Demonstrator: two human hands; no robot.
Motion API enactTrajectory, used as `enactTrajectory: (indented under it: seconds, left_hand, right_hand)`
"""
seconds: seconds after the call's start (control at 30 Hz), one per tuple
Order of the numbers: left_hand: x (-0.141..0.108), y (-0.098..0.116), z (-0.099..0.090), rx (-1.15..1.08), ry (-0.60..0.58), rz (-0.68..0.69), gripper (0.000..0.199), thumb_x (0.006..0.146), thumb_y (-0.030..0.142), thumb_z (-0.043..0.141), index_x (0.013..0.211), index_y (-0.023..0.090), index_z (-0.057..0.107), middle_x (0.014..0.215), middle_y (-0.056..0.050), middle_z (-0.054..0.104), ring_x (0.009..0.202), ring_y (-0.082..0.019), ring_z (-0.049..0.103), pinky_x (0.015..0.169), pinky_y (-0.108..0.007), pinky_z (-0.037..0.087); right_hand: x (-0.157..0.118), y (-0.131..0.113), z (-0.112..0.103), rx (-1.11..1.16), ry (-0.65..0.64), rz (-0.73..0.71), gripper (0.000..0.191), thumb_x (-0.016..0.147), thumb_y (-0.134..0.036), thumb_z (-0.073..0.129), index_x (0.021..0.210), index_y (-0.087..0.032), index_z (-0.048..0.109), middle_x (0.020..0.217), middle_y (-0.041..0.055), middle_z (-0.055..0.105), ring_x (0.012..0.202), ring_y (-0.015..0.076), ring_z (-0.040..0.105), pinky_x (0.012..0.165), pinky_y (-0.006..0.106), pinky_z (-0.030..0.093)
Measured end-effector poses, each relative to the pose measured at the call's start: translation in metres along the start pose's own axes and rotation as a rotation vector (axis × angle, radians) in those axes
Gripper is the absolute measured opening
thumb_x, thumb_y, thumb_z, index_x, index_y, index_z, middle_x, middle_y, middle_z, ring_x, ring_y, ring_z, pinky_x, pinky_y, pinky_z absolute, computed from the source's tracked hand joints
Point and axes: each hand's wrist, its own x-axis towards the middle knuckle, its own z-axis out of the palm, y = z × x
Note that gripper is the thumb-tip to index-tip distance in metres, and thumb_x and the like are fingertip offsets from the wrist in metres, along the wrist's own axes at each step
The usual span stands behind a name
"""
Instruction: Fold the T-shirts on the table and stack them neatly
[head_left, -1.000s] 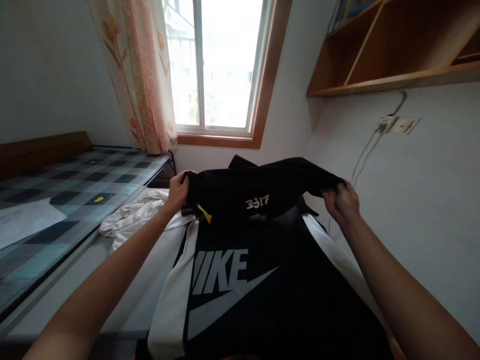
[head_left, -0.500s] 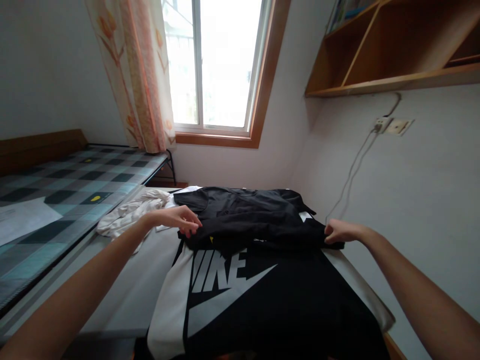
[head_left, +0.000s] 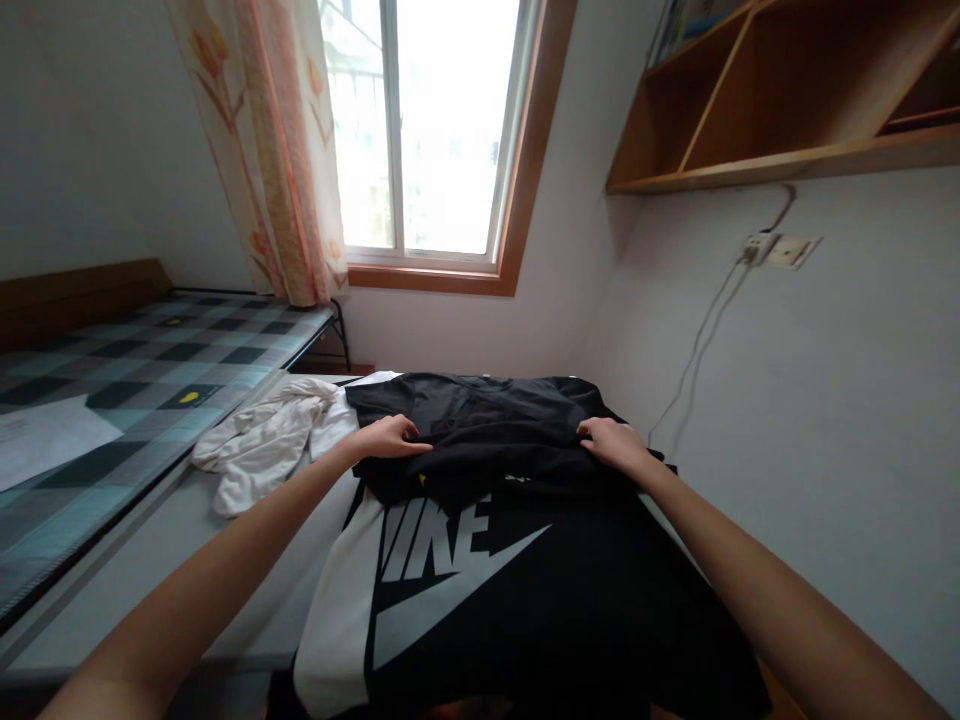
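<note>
A black short-sleeved garment [head_left: 517, 400] lies spread on the table, its near part folded over into a rumpled band. My left hand [head_left: 391, 437] rests at the left of this fold, thumb stretched out and apart from the bent fingers. Touching the cloth on the right side is my right hand [head_left: 611, 443], fingers reaching inward over the fold; its fingertips are partly hidden. Nearer to me, a black and white sweatshirt [head_left: 600, 600] with large grey NIKE lettering and a swoosh hangs over the front edge, partly under the black garment.
A crumpled off-white cloth [head_left: 262, 440] lies left on the white tabletop [head_left: 255, 570]. Beyond stands a bed with a checked mattress [head_left: 225, 350] and a paper sheet [head_left: 52, 437]. A wooden shelf [head_left: 750, 175] and a socket with a hanging cable [head_left: 697, 350] are on the right wall.
Both hands have left the outer ends of the black garment's fold and moved inward, closer together. The fold lies lower and flatter at the right end.
</note>
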Motion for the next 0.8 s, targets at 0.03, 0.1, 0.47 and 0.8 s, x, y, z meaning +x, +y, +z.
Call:
enactTrajectory:
  seconds: [0.03,0.1,0.47,0.8]
  left_hand:
    - [-0.002,-0.001,-0.003,-0.030,-0.048,0.014,0.049,0.068,0.064,0.065,0.081,0.018,0.075,0.077,-0.005,0.072,0.074,-0.022,0.065,0.064,-0.026,0.046]
    - [-0.005,-0.005,-0.010,-0.063,-0.084,0.056,0.045,0.065,0.063,0.068,0.074,0.019,0.074,0.068,-0.002,0.069,0.068,-0.020,0.063,0.062,-0.026,0.045]
    - [0.019,0.073,-0.016,-0.344,0.406,0.427,0.078,0.064,0.047,0.078,0.132,0.018,0.054,0.126,-0.012,0.062,0.116,-0.028,0.057,0.096,-0.037,0.046]
    - [-0.019,-0.011,-0.064,-0.440,1.003,0.174,0.031,0.082,0.046,0.055,0.077,0.017,0.063,0.067,-0.001,0.062,0.070,-0.017,0.057,0.065,-0.029,0.049]
  right_hand:
    - [0.001,0.000,-0.003,0.001,0.043,0.022,0.025,0.085,-0.034,0.058,0.103,-0.025,0.072,0.110,0.0113,0.071,0.102,0.0294,0.066,0.085,0.041,0.049]
    - [0.004,0.000,-0.012,0.063,0.176,0.085,0.027,0.089,-0.031,0.051,0.109,-0.025,0.069,0.114,0.0111,0.069,0.102,0.0291,0.066,0.086,0.040,0.048]
    - [0.015,-0.129,-0.066,0.865,0.545,-0.538,0.021,0.091,-0.034,0.049,0.104,-0.024,0.061,0.100,0.0047,0.070,0.096,0.0226,0.065,0.090,0.038,0.048]
    - [0.029,-0.071,-0.025,0.790,0.316,-0.338,0.029,0.085,-0.031,0.060,0.110,-0.018,0.062,0.093,0.0079,0.070,0.083,0.0195,0.067,0.083,0.039,0.053]
